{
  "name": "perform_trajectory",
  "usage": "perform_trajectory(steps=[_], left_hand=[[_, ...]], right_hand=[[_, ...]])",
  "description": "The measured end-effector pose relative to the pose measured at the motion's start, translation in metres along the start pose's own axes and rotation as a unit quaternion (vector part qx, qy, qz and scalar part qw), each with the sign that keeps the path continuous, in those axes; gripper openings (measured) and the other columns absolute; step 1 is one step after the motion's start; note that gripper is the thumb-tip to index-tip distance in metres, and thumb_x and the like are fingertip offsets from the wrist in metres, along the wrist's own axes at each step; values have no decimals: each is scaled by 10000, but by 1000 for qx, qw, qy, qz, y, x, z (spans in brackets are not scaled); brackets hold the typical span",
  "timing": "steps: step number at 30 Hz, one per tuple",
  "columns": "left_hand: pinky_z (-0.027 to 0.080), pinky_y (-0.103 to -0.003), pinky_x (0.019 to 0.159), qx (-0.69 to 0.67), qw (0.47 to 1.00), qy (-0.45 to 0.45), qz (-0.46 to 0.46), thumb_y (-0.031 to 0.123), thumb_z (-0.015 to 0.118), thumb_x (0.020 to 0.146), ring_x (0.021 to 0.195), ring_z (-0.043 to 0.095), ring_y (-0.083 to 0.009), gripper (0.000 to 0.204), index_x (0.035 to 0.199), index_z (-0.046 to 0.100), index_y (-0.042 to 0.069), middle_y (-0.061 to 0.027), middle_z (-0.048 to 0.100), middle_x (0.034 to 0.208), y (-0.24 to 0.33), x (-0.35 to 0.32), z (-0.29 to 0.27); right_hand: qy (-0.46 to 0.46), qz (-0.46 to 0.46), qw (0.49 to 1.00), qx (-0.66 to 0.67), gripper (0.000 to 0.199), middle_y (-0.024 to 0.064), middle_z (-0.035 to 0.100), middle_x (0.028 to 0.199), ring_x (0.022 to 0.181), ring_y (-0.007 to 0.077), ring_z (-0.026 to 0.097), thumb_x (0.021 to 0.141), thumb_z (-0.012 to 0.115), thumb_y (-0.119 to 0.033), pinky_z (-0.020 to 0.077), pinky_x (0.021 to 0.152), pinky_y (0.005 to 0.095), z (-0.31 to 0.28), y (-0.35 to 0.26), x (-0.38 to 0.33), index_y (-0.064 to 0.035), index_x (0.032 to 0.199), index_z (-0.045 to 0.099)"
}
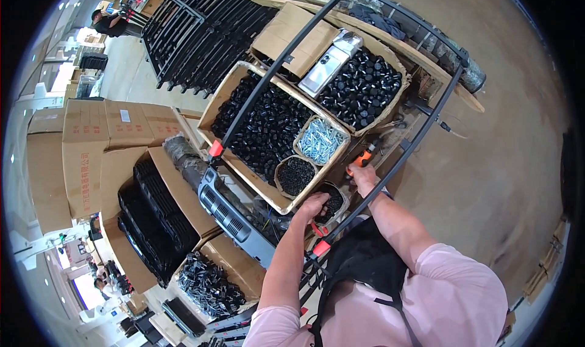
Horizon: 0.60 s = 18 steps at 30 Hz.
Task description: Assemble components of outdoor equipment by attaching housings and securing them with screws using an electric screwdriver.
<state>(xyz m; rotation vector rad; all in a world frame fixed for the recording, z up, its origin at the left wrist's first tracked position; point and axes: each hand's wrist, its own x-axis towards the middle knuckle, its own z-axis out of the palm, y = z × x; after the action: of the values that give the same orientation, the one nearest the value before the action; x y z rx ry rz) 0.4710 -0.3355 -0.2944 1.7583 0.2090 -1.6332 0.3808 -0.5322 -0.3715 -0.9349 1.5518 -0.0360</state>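
Here the left hand (pixel 312 205) reaches forward with the forearm stretched out, fingers curled down into a small round paper tub of tiny black parts (pixel 332 202); whether they pinch anything I cannot tell. The right hand (pixel 364 175), elbow bent, is clamped on an orange-handled tool (pixel 364 156) just beyond that tub. Beside it stand a similar tub of dark screws (pixel 296 175) and one of silvery screws (pixel 321 141), inside a cardboard box of black caps (pixel 262 124). A black metal frame (pixel 390 164) crosses above.

Wooden workbench (pixel 469 100) under cardboard boxes of black caps (pixel 268 127), small tubs of screws (pixel 320 141), black metal frame (pixel 420 133).
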Motion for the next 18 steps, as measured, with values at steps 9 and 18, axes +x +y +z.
perform_trajectory(steps=[9, 18], left_hand=[[364, -225, 536, -156, 978, -137, -33, 312, 564, 1089, 677, 484, -89, 201, 1090, 592, 114, 14, 554, 863, 3, -1, -13], [579, -309, 729, -246, 948, -161, 122, 302, 523, 1126, 946, 722, -220, 283, 1088, 653, 54, -111, 742, 1115, 3, -51, -10]], right_hand=[[-362, 62, 915, 168, 202, 3, 614, 767, 573, 127, 580, 936, 698, -252, 367, 386, 260, -88, -27, 33, -162, 1093, 609], [-285, -55, 946, 147, 397, 103, 740, 1175, 1034, 226, 723, 910, 748, -225, 571, 635, 376, -188, 3, -61, -103, 1261, 609]])
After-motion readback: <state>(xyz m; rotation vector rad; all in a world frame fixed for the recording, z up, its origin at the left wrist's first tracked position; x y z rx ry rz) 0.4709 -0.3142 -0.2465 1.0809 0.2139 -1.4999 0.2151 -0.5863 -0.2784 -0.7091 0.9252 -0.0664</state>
